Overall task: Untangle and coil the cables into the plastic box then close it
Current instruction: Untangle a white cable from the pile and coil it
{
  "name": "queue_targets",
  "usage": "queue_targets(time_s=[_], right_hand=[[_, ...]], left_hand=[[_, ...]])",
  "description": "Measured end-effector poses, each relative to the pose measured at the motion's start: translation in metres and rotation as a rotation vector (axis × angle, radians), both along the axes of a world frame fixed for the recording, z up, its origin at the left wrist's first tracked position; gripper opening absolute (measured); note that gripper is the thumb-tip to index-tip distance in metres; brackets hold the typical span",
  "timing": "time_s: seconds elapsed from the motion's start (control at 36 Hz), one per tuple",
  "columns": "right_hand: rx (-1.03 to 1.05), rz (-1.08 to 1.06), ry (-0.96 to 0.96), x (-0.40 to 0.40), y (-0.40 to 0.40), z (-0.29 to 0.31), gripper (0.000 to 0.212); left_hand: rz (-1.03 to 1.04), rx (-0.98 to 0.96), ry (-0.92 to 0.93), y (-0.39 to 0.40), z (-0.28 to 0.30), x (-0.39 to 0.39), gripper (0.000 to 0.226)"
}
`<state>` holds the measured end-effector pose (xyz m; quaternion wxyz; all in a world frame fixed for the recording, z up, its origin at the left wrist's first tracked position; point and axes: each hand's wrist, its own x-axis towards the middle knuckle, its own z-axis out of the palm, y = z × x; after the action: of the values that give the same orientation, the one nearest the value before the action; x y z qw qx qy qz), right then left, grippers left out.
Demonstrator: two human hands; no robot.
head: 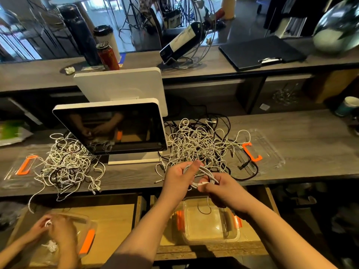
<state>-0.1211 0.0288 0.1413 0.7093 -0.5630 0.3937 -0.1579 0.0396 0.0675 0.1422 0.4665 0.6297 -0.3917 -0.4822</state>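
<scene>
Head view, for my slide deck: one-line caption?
Both hands, left hand and right hand, coil a white cable above an open plastic box.

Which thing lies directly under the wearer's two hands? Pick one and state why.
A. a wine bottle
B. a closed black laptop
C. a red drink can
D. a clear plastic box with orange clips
D: the plastic box sits open below the left hand and right hand, which hold a white cable coil.
</scene>
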Motion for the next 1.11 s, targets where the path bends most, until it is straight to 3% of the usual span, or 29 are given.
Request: queue_targets(time_s=[0.06,0.14,0.25,0.39,0.47,0.53,0.58,0.83,0.94,1.03,1.11], right_hand=[[-0.029,0.009,0.018,0.001,0.003,0.000,0.008],[-0.030,0.037,0.023,0.002,0.008,0.000,0.005],[-0.033,0.067,0.025,0.003,0.012,-0.002,0.004],[-0.184,0.055,0.068,0.003,0.013,0.000,0.030],[-0.256,-0.074,0.028,0.002,0.011,0.002,0.036],[-0.313,-0.155,-0.006,0.000,0.011,0.000,0.015],[-0.374,-0.194,-0.022,-0.003,0.010,-0.002,0.003],[-0.551,-0.309,0.062,0.002,0.029,-0.006,0.006],[-0.717,-0.269,0.200,0.015,0.051,-0.014,0.006],[-0.808,-0.276,0.210,0.022,0.064,-0.016,0.005],[-0.896,-0.281,0.215,0.027,0.074,-0.012,0.021]], left_hand=[[-0.044,0.026,-0.112,0.001,0.001,0.001,0.062],[-0.123,0.100,-0.199,0.001,-0.002,0.003,0.046],[-0.193,0.139,-0.134,0.003,-0.003,0.013,0.037],[-0.140,0.111,-0.180,0.009,0.000,0.017,0.030],[-0.103,0.141,-0.146,0.013,0.001,0.019,0.042],[-0.089,0.184,-0.076,0.015,0.002,0.020,0.050],[-0.093,0.223,0.006,0.017,0.004,0.022,0.044],[-0.170,0.288,0.546,0.020,0.014,0.029,0.054],[0.021,0.216,0.379,0.016,0.018,0.016,0.056],[0.205,0.078,0.239,0.011,0.016,0.004,0.045],[0.370,-0.021,0.098,0.008,0.012,-0.003,0.052]])
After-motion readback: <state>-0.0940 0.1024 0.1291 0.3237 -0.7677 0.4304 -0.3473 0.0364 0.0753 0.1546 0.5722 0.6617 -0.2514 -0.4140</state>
